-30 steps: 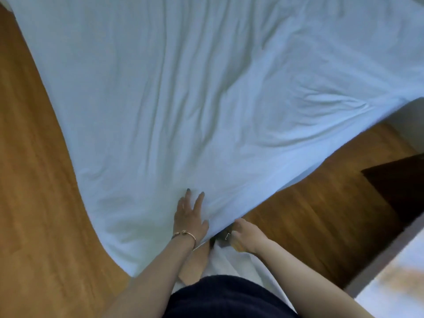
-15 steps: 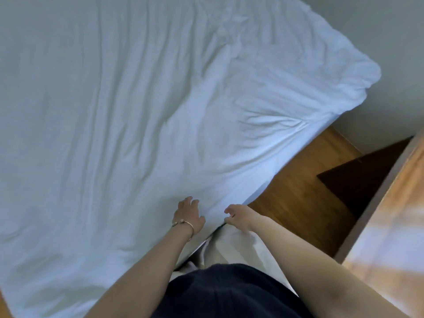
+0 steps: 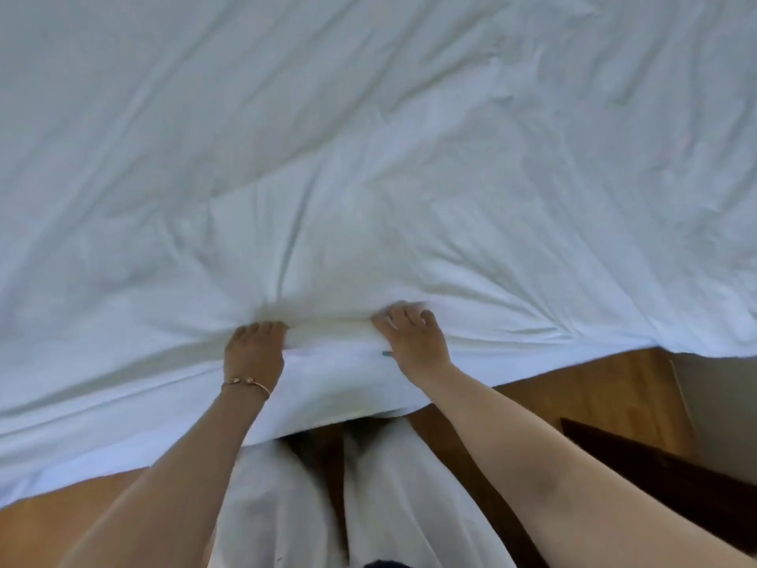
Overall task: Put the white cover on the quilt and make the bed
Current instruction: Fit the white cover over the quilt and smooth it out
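both hands, left hand (image 3: pixel 254 346) and right hand (image 3: pixel 413 338), grip the white cover's (image 3: pixel 368 178) near edge over the wooden floor (image 3: pixel 573 387).

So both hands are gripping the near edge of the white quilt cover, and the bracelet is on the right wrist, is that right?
Not quite: the bracelet is on the left wrist, as the head view shows. The rest holds: the left hand and right hand both have a grip on the near edge of the white quilt cover.

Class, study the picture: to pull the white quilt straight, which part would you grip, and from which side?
Grip the near edge of the white quilt, from the bedside. It hangs free over the floor there, and the left hand and right hand bunch that fold already, probably the best purchase.
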Available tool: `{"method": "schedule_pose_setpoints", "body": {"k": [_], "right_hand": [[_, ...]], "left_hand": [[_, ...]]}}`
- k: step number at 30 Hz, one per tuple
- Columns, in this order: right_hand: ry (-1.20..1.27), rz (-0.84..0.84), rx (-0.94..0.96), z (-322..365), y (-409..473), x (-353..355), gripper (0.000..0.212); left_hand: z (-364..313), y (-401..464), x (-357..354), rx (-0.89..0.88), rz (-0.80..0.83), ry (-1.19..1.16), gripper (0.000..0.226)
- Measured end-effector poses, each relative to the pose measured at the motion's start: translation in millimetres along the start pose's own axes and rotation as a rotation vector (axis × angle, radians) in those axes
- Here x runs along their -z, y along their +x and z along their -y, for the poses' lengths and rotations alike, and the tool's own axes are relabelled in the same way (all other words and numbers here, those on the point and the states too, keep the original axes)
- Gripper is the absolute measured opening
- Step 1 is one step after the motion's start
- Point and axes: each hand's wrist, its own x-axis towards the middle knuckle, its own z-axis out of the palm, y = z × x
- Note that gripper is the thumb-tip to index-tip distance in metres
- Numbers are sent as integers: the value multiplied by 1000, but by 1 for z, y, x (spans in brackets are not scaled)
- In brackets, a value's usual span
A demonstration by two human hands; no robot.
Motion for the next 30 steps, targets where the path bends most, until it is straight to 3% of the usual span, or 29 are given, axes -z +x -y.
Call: {"method": "schedule_pose_setpoints", "body": {"k": [1, 3, 5, 7, 9, 11, 13, 15, 17, 18, 20, 22, 27, 29, 30], "right_hand": [[67, 1, 12, -5, 3, 2, 40], [115, 198, 27, -10, -6, 3, 27], [135, 441, 59, -13, -31, -6, 27], [164, 555, 60, -17, -52, -16, 36], [215, 546, 53, -22, -58, -16, 38], [202, 380, 105, -27, -64, -13, 41], [133, 132, 82, -32, -73, -16, 53], [134, 43, -85, -36, -87, -21, 60], [121, 153, -193, -46, -96, -24, 58], [178, 287, -192, -54, -98, -23, 54], [312, 419, -140, -72, -96, -16, 42], [400, 348, -90, -92, -98, -5, 35], [319, -128, -139, -180, -117, -17, 23], [297, -163, -162, -224, -126, -25, 36], [272, -80, -190, -248, -131, -27, 45]], "left_hand": [[-4, -2, 7, 72, 37, -70, 45], [-20, -17, 12, 173, 271, -72, 49], [-40, -44, 9, 115, 533, -41, 52], [-57, -60, 2, 71, 659, -64, 50], [-52, -53, 1, 77, 697, -119, 44], [-42, -53, 4, 27, 644, -179, 36], [-26, -61, 5, 41, 326, -182, 49], [-4, -73, 4, 335, 136, -121, 54], [7, -77, -3, 604, 357, -65, 58], [0, -77, -6, 669, 466, -98, 59], [-35, -68, -4, 697, 508, -160, 52], [-84, -49, 6, 570, 473, -177, 44], [-223, 2, 18, 99, 304, -405, 41], [-284, 26, 13, -139, 323, -428, 45], [-315, 35, 10, -197, 299, -407, 49]]}}
